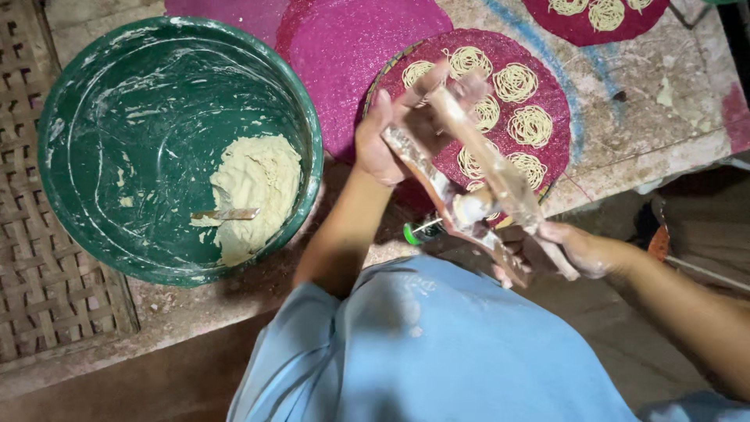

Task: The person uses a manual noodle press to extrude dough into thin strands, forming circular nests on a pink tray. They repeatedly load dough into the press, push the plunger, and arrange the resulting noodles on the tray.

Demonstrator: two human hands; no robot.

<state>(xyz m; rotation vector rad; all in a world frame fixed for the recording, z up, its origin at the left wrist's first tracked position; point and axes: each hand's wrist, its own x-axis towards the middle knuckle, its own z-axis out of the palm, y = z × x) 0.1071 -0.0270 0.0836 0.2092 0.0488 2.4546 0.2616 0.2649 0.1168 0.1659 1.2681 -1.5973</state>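
your left hand (391,133) and right hand (574,250) both grip the wooden noodle press (476,195) over the pink mat (547,94) of noodle coils (531,125)

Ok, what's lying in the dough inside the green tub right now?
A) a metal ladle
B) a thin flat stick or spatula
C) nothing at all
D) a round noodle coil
B: a thin flat stick rests on the pale dough in the green tub; both the left hand and the right hand are away from it, on the wooden press.
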